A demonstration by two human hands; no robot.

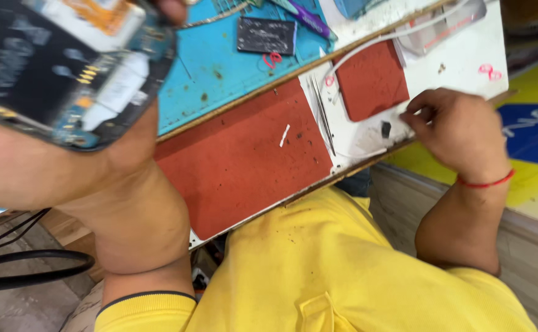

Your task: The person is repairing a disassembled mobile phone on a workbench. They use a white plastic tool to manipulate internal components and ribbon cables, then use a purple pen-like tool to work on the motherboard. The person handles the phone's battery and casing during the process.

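My left hand (130, 144) is raised close to the camera and grips an opened phone (66, 67), its dark circuit board and blue parts showing. My right hand (459, 132) rests at the near right edge of the white bench (459, 58), fingers curled with the tips pinched over a small dark part (386, 129) on the white surface. Whether the fingers hold anything I cannot tell. A small red mat (372, 80) lies just left of that hand. Tweezers (324, 114) lie between the small mat and the large red mat (244, 157).
A blue work mat (226, 67) behind carries a black rectangular part (267, 35) and a purple tool (309, 18). A white cable (379, 40) curves over the bench. Black cables (29, 264) lie on the floor at left. Yellow-and-blue flooring (536, 132) is at right.
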